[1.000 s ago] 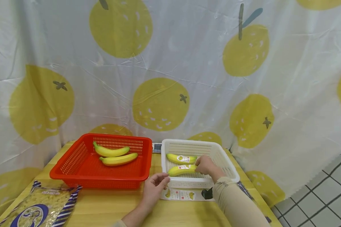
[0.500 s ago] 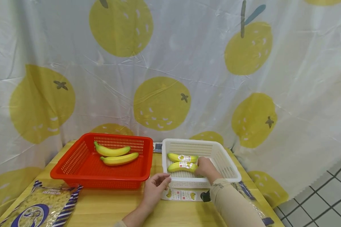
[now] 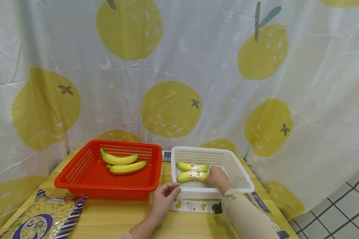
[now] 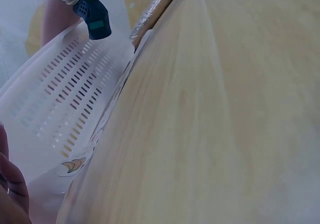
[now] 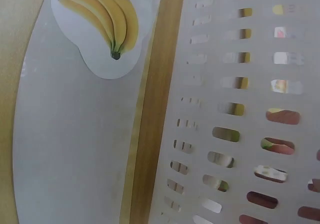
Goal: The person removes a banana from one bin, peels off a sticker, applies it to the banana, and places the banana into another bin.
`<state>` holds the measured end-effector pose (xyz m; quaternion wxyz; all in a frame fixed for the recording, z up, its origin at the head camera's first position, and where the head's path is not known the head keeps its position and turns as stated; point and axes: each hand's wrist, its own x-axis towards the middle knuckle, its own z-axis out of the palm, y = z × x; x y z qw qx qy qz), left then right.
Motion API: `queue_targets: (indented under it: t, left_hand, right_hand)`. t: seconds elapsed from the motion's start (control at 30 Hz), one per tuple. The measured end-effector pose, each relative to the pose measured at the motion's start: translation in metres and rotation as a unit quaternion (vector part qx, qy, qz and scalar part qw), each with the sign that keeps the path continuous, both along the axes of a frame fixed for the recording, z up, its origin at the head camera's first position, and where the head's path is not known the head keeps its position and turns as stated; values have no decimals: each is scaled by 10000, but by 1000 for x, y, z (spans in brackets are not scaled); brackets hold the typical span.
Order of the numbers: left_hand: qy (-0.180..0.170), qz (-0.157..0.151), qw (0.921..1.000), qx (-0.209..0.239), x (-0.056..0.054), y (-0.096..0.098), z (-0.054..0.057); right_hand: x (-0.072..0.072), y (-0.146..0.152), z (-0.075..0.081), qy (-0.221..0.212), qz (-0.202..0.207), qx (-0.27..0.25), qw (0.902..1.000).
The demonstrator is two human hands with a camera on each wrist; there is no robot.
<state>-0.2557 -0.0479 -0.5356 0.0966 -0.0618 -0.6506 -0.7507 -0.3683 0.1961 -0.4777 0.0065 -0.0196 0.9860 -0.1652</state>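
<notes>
Two yellow bananas with stickers lie in a white plastic basket, the back banana close behind the front banana. Reaching over the near rim, my right hand grips the right end of the front banana; its fingertips are mostly hidden. In the right wrist view, parts of fingers and a green banana tip show through the basket's slots. My left hand pinches the rim at the near left corner. Along the front lies a strip of banana stickers.
A red basket with two bananas stands on the left. A bag of pasta lies at the front left, another package beyond my right sleeve. A patterned curtain hangs behind the wooden table.
My right hand has sunk slightly lower into the basket. The front banana has shifted back and turned a little, its right end now nearer me. My left hand has stayed at the corner.
</notes>
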Motion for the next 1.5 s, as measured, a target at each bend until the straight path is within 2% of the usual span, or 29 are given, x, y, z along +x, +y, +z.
queue_targets:
  t: [0.23, 0.33, 0.5, 0.6, 0.67, 0.73, 0.8, 0.87, 0.93, 0.97, 1.0, 1.03, 1.1, 1.2, 1.27, 1.33, 1.5]
  left_hand:
    - [238, 22, 9996, -138, -1, 0, -3]
    - [321, 16, 9993, -181, 1, 0, -3]
    - [578, 68, 9979, -284, 3, 1, 1]
    - [1009, 226, 9941, -335, 4, -2, 13]
    - [1370, 294, 9892, -420, 5, -10, 26]
    - [1629, 351, 9847, -509, 6, -23, 44]
    - [1704, 337, 9837, -471, 8, -41, 65]
    - [1513, 281, 9877, -280, 12, -64, 87]
    - [1297, 399, 9908, -12, 14, -89, 108]
    - [1198, 490, 9916, 84, 14, -104, 117]
    - [1056, 600, 9925, 129, 13, -119, 125]
    - [850, 732, 9936, 110, 10, -134, 132]
    - [449, 988, 9938, -224, 2, -164, 141]
    - [-323, 1006, 9878, -1144, -13, -201, 146]
    - [-723, 873, 9766, -1830, -24, -218, 144]
    - [-1025, 680, 9654, -2300, -36, -230, 138]
    - [-1622, 159, 9369, -3093, -65, -246, 117]
  right_hand:
    - [-3, 0, -2, 108, 285, 145, 9994]
    - [-4, 0, 3, 220, 244, 233, 9992]
    - [1, -12, 20, 739, 112, 65, 9972]
    - [11, -28, 28, 1184, 195, -83, 9927]
    - [20, -42, 28, 1623, 325, -199, 9860]
    - [32, -59, 27, 2241, 507, -382, 9725]
    - [46, -77, 24, 3016, 821, -648, 9477]
    - [59, -96, 23, 3772, 1313, -848, 9129]
    - [72, -115, 22, 4282, 1910, -911, 8786]
    - [77, -124, 21, 4417, 2220, -906, 8645]
    - [83, -132, 21, 4464, 2505, -861, 8548]
    - [87, -139, 20, 4455, 2739, -761, 8489]
    - [95, -152, 17, 4339, 3049, -521, 8462]
    - [103, -162, 9, 4174, 3215, -160, 8498]
    - [105, -166, 4, 4145, 3254, -44, 8499]
    - [105, -167, -1, 4159, 3248, -28, 8494]
    - [102, -165, -4, 4191, 3233, -16, 8484]
